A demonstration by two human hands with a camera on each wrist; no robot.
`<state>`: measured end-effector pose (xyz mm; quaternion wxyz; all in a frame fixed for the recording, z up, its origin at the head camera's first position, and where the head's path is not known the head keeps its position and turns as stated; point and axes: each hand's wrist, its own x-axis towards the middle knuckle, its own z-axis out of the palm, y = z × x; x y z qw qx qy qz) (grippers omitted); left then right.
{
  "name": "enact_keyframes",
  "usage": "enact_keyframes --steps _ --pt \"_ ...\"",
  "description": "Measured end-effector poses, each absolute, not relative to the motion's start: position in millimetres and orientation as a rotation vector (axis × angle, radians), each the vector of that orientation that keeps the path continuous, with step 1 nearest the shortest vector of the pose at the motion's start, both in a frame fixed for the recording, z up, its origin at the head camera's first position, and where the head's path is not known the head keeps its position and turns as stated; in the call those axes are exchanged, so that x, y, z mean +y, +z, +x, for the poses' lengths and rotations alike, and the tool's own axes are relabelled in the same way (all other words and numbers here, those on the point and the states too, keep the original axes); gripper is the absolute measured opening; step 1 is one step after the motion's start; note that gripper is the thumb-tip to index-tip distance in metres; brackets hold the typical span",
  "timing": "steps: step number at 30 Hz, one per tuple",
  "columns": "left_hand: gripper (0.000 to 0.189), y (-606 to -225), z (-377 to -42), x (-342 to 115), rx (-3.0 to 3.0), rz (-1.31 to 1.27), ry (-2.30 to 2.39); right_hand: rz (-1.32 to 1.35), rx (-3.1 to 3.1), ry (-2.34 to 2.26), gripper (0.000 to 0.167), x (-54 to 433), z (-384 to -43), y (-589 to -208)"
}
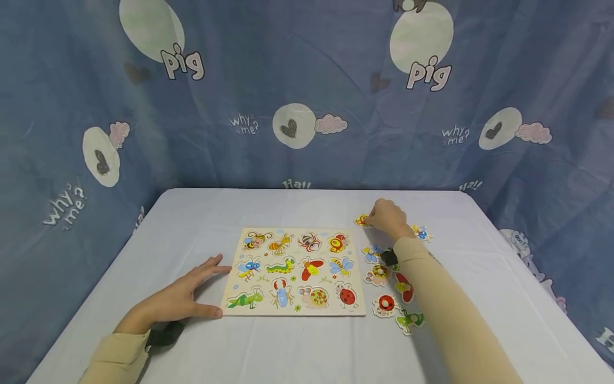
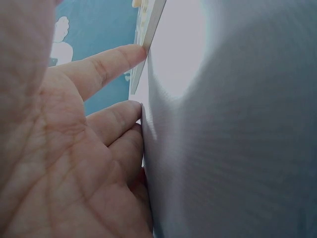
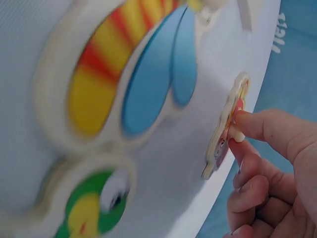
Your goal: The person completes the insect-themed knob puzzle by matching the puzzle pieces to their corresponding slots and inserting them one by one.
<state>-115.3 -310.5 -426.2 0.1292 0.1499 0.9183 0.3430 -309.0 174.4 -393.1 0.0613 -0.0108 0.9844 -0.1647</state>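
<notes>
Right hand (image 1: 387,217) pinches one piece (image 3: 225,133); one board (image 1: 295,255).

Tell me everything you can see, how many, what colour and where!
Board: one, pale wood, mid-table.
Bug pictures: twelve, many colours, in three rows on the board.
Held piece: one, yellow and red, just past the board's far right corner.
Loose pieces: at least seven, mixed colours, right of the board; the arm may hide more.
Table: one, white, underneath.
Curtain: count unclear, blue with prints, behind and beside the table.
Wrist cameras: two, black, one per wrist.
Sleeves: two, beige, on the arms.
Left grip: one, bare, touching the board's left edge.
Right grip: one, bare, pinching the held piece.
</notes>
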Motion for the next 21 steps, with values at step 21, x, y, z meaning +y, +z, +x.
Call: enact_keyframes --steps 21 --pt "0.097 -425.4 -114.7 -308.2 2.679 0.440 0.988 -0.179 2.862 -0.662 0.020 206.2 -304.6 -397.7"
